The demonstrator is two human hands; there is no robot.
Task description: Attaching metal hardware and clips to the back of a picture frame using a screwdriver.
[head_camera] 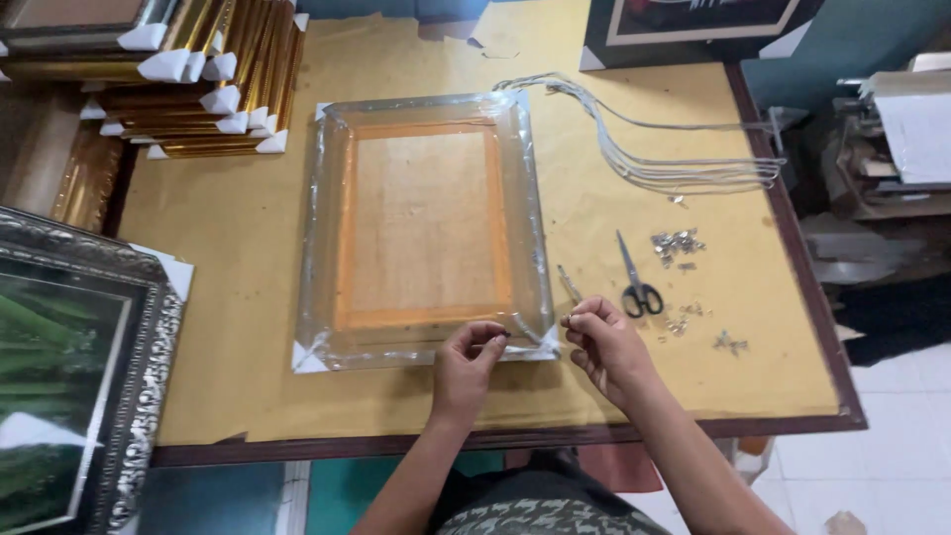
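Both hands hover at the wrapped frame's [426,230] near edge: left hand [468,365] pinches its rim, right hand [601,342] pinches something small just beside its corner.

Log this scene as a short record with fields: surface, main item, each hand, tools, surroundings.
Surface: table covered in tan paper
Main item: silver picture frame lying back side up, wrapped in clear plastic, white corner guards
Left hand: fingertips at the frame's near edge, pinching something too small to tell
Right hand: beside the frame's near right corner, fingers pinched together
Tools: scissors, small metal fittings, bundle of wire
Surroundings: stack of gold frames far left; ornate framed picture near left
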